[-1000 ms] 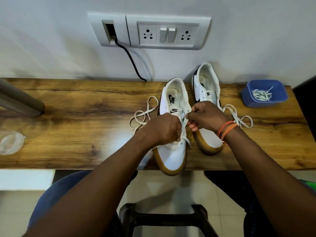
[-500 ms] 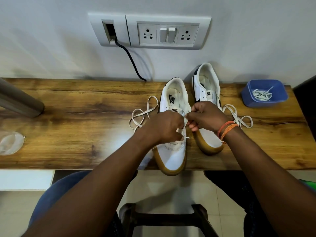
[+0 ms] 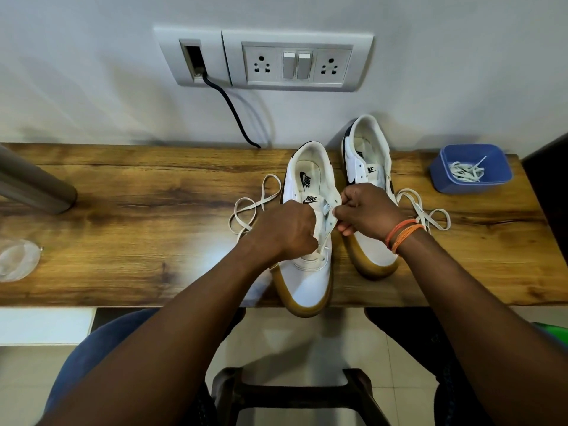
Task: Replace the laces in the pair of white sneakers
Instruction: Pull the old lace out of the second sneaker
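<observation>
Two white sneakers with gum soles stand on the wooden shelf (image 3: 123, 210), toes toward me. Both my hands work over the lace holes of the left sneaker (image 3: 309, 278). My left hand (image 3: 285, 229) is curled over its left flap and holds the white lace (image 3: 255, 207), whose loops trail left on the wood. My right hand (image 3: 365, 210) pinches the lace at the right flap, near the tongue. The right sneaker (image 3: 367, 152) sits behind my right hand, with a loose lace (image 3: 430, 213) looped beside it.
A blue tub (image 3: 439, 179) with bundled laces stands at the shelf's far right. A black cable (image 3: 233, 115) drops from the wall socket plate (image 3: 295, 59). A grey post (image 3: 33, 186) and a clear plastic lid (image 3: 17, 259) sit at the left. A stool (image 3: 292, 392) stands below.
Both hands have crept a little farther up the left sneaker toward the tongue. The lace tail that showed below my left hand has been drawn in.
</observation>
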Available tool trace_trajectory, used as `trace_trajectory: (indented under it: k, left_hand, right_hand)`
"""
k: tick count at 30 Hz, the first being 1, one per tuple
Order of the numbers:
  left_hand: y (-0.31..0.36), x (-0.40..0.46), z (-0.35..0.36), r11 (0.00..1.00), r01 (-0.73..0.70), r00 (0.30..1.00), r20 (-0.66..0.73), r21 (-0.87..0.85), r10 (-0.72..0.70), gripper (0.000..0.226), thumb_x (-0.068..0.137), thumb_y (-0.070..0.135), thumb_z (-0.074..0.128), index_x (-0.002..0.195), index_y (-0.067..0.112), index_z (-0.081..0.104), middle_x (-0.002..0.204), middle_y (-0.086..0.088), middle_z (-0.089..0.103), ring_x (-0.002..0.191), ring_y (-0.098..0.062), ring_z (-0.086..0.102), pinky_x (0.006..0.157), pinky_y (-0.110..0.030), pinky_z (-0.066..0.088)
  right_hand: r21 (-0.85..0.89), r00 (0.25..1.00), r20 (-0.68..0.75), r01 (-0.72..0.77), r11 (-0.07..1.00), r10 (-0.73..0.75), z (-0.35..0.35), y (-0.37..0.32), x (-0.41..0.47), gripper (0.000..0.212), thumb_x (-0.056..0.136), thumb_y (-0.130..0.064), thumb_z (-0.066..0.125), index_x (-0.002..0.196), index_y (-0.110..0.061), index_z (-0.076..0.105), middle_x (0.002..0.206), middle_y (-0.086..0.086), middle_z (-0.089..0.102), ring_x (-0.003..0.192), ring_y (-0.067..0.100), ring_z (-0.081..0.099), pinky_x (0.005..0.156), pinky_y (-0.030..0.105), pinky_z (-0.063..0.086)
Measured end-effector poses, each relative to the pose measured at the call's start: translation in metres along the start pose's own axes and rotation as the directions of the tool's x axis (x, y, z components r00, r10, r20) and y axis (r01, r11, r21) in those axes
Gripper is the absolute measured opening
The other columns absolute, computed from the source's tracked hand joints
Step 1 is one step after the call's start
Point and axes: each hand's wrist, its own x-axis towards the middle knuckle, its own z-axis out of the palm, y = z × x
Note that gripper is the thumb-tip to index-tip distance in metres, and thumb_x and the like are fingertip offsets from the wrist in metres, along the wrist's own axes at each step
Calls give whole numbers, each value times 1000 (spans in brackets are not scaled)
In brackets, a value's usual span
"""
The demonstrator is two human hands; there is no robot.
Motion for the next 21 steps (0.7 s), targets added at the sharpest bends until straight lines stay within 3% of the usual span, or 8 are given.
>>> trace_trajectory:
  k: [6,9,11,16,19,21]
  left_hand:
    - [-12,1,-19,1000,9,990,140,-28,-4,17,78,27,70,77,10,72,86,-4,69,85,-20,63,70,-33,52]
    - [-23,-1,-26,991,88,986,134,98,-101,22,73,28,71,61,18,55,74,0,61,79,-22,60,64,-34,50]
    - [-33,-5,-35,971,164,981,78,176,-180,27,74,27,73,62,18,51,71,2,55,76,-21,57,59,-31,44]
    - [-56,-19,-49,894,353,922,63,276,-383,26,79,18,71,68,23,48,73,3,53,80,-20,58,75,-36,53]
    - [-55,-8,-44,939,327,945,-46,111,-324,13,82,17,70,90,15,61,93,-4,63,86,-22,59,73,-36,54]
    - [-47,2,-38,974,188,968,-141,-128,-206,42,81,14,73,120,18,59,115,-6,59,95,-23,60,79,-40,55]
  right_hand:
    - [-9,1000,9,13,1000,-13,-1,-1,-1,9,90,-4,61,86,5,61,71,15,69,66,30,71,67,42,61]
    - [-4,1000,0,19,1000,-19,-2,0,-1,13,88,-1,60,76,-2,57,66,14,67,66,32,71,67,46,61]
    - [-8,1000,-4,19,1000,-19,-3,1,-2,14,88,-2,61,75,-3,56,66,14,67,66,32,70,67,47,61]
    - [-91,996,-57,58,994,-63,4,-1,-4,17,88,-15,65,75,-6,59,71,15,69,68,35,69,69,45,59]
    - [-259,948,-253,128,957,-195,15,-2,-12,15,84,-25,69,85,-14,59,71,3,66,72,25,64,70,39,54]
    - [-314,893,-323,210,926,-312,25,-4,-23,17,83,-24,70,93,-18,57,70,-1,64,72,22,63,68,36,52]
